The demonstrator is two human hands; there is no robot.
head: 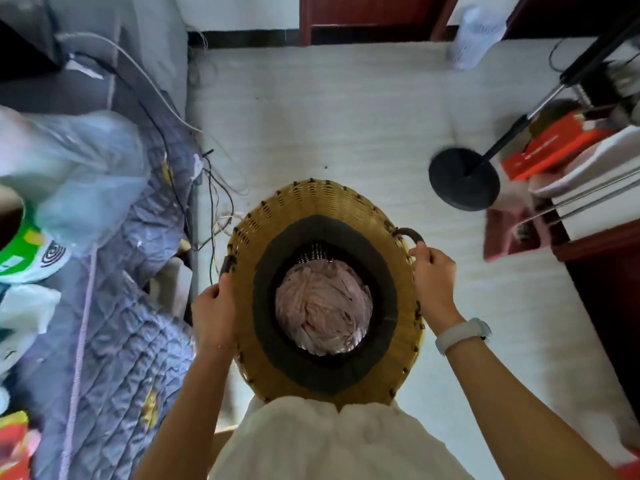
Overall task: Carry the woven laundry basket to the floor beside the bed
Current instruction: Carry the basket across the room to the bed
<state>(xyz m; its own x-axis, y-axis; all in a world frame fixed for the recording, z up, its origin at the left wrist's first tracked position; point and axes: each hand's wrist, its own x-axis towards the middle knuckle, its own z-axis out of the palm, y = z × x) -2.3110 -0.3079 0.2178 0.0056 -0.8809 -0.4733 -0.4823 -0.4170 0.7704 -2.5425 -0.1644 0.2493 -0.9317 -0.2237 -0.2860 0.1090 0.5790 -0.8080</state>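
The woven laundry basket (311, 202) is tan wicker with a dark fabric rim, seen from straight above in the middle of the view. Pale pink cloth (323, 311) lies bunched inside it. My left hand (212, 311) grips the dark handle on the basket's left side. My right hand (433, 275) holds the basket's right side just below the other curved handle (412, 235), with a white band on that wrist. The bed (114, 306), under a blue-grey quilted cover, lies along the left, right beside the basket. I cannot tell whether the basket touches the white floor (346, 116).
Plastic bags (79, 164) and packets lie on the bed. Loose cables (214, 202) hang between the bed's edge and the basket. A black round stand base (462, 178) with a pole stands on the floor at right, near a red box (554, 147) and dark wooden furniture.
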